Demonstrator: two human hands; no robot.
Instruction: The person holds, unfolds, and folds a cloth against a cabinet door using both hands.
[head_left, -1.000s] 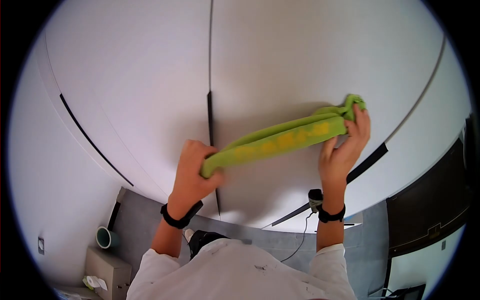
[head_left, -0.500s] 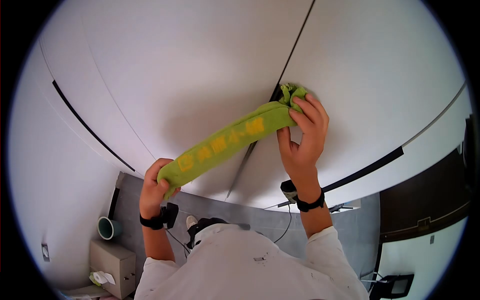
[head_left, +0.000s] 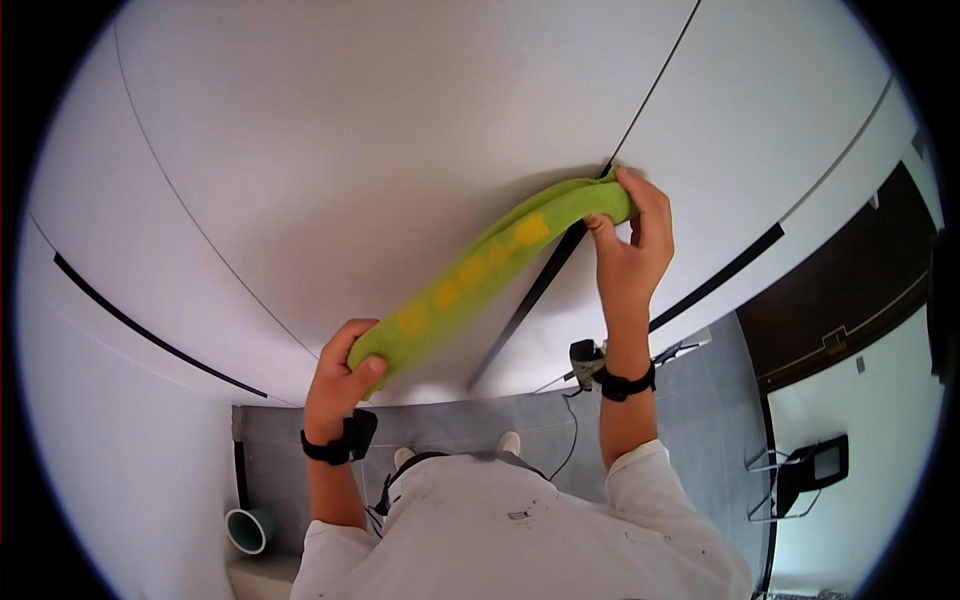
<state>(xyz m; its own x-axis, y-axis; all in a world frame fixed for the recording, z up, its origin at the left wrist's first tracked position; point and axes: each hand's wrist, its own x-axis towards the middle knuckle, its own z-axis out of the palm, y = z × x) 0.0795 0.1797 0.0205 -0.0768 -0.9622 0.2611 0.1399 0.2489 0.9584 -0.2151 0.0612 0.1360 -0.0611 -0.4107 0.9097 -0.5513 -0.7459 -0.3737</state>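
A green cloth (head_left: 480,268) with yellow lettering, folded into a long strip, stretches slantwise between my two hands. My left hand (head_left: 342,378) grips its lower left end, the thumb pressed on top. At the upper right end, my right hand (head_left: 638,232) pinches the cloth between thumb and fingers. Behind it stands a white cabinet front (head_left: 300,150) with a thin dark seam and a black handle strip (head_left: 540,285) running down from the cloth's right end. Whether the cloth touches the cabinet I cannot tell. Each wrist wears a black strap with a small device.
A second black handle strip (head_left: 160,330) runs along the left panel, and another (head_left: 718,277) along the right. A green bucket (head_left: 248,531) stands at lower left by a beige box (head_left: 262,577). At right are a black chair (head_left: 812,470) and a dark door (head_left: 850,280). Cables hang from my wrists.
The cloth's right end, bunched before, now lies flatter and smoother in my right hand. Both hands have shifted slightly right in view. The camera view has turned, and both my feet now show.
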